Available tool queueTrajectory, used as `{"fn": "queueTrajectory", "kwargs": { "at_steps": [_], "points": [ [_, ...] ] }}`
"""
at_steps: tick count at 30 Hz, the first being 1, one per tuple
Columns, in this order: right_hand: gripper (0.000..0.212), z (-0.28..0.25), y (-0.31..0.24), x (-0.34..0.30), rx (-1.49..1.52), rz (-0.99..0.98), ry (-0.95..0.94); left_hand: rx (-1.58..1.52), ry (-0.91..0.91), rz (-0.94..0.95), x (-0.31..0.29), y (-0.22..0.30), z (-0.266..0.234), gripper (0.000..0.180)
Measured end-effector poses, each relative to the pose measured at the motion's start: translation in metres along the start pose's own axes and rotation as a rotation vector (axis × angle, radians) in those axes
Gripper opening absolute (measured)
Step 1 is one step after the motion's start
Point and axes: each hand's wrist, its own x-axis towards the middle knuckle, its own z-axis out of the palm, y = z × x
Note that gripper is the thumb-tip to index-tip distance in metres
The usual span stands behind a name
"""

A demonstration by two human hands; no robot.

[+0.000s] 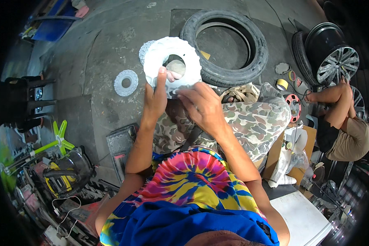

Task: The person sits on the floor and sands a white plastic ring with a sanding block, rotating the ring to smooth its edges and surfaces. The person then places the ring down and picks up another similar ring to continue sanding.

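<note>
Left grip holds white ring | right grip near rim

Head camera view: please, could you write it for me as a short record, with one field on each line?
Held thing: white ring with a scalloped outer edge
Left hand: grips the ring, thumb in front, other fingers seen through the hole
Right hand: at the ring's lower edge, fingers bent, slightly blurred; its grip is unclear
Floor, left: small grey ring, lying flat
Behind white ring: second grey ring, partly hidden
Floor, ahead: large tire, on its side
Far right: another person beside a spoked wheel
</note>
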Motion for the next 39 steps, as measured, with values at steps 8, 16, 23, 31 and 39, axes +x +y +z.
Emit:
{"fn": "queueTrajectory", "kwargs": {
  "at_steps": [8,16,23,31,39],
  "points": [
    [0.028,-0.001,-0.008,0.003,0.193,0.236,-0.201,0.093,0.022,0.102,-0.004,0.0,0.005,0.052],
    [0.018,0.009,-0.005,-0.004,-0.015,0.108,-0.054,0.141,0.026,0.121,-0.002,-0.002,0.007,0.052],
    [0.015,0.031,-0.015,-0.008,0.251,0.367,0.123,0.053,0.04,0.075,-0.004,-0.009,0.009,0.055],
    [0.015,0.004,0.002,0.0,0.093,0.168,-0.019,0.072,0.022,0.031,-0.007,-0.007,0.01,0.053],
    [0.013,0.0,-0.004,-0.032,0.121,0.193,0.044,-0.052,0.064,-0.053,0.0,-0.002,0.003,0.048]
  ]
}}
